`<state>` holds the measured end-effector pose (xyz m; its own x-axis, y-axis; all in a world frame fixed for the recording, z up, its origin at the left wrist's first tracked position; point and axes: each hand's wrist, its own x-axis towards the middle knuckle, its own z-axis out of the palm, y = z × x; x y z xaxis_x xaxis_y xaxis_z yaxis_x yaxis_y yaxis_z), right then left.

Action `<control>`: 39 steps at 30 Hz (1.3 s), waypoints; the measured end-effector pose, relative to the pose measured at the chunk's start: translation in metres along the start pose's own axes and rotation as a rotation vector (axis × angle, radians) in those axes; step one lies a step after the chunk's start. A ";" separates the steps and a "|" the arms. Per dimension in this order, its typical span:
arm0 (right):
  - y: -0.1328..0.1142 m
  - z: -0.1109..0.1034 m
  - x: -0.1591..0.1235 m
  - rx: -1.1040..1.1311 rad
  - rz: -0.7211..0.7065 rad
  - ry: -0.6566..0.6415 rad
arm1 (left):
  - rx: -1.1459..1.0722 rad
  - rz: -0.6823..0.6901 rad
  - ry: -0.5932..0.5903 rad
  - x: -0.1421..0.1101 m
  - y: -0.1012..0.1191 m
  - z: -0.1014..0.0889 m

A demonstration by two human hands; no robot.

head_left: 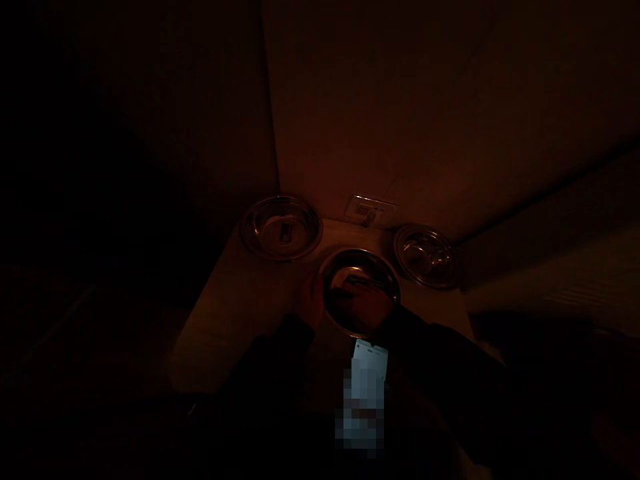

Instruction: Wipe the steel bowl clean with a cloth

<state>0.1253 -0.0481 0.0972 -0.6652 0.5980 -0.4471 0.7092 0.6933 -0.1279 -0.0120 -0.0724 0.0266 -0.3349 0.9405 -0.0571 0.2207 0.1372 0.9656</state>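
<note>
The scene is very dark. A round shiny metal bowl (361, 255) stands in the middle of a small light table. My left hand (310, 301) is at the bowl's left rim and seems to grip its side. Over and inside the same bowl is my right hand (367, 305), fingers bent down and closed around something dark that I cannot make out. The bowl's contents are mostly hidden by this hand and by shadow.
A second metal bowl (247, 233) holding a small dark object (286, 231) stands at the back left. At the right is a metal dish (425, 283) with shiny things in it. A lit phone (371, 360) lies in front; a wall socket (361, 209) is behind the table (215, 327).
</note>
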 end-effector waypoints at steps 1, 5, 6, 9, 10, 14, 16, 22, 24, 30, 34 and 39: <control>0.000 0.000 -0.002 0.002 -0.011 -0.013 | -0.001 -0.007 0.004 0.000 0.000 0.000; -0.001 0.003 0.000 0.001 0.028 0.010 | -0.012 -0.003 -0.031 0.001 0.000 0.000; -0.002 0.004 0.003 0.000 0.054 0.028 | -0.013 0.001 -0.035 0.002 0.000 0.000; -0.003 0.006 0.014 -0.001 0.140 0.089 | 0.004 -0.011 -0.015 0.002 0.000 -0.001; -0.002 0.006 0.017 0.000 0.158 0.102 | 0.007 -0.012 -0.011 0.002 0.000 -0.001; 0.001 0.003 0.019 0.009 0.133 0.099 | 0.010 -0.014 -0.021 0.001 0.003 -0.002; 0.002 0.001 0.013 0.016 0.072 0.067 | 0.014 -0.032 -0.028 0.000 0.004 -0.002; 0.000 0.004 0.002 0.021 -0.003 0.028 | -0.049 -0.025 -0.013 0.001 0.000 0.000; 0.000 0.007 0.006 0.017 0.049 0.069 | -0.037 -0.020 -0.005 0.002 -0.002 0.000; 0.002 0.010 0.020 0.006 0.149 0.173 | -0.004 -0.003 -0.023 0.003 -0.001 -0.002; -0.001 0.008 0.012 0.009 0.100 0.141 | 0.001 -0.016 -0.015 0.003 0.002 -0.002; -0.002 0.004 -0.005 0.020 -0.012 0.015 | -0.025 -0.028 -0.010 0.003 0.001 0.000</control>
<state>0.1282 -0.0544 0.0964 -0.6771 0.5958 -0.4320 0.7056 0.6923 -0.1512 -0.0128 -0.0699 0.0275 -0.3314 0.9395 -0.0867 0.1882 0.1559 0.9697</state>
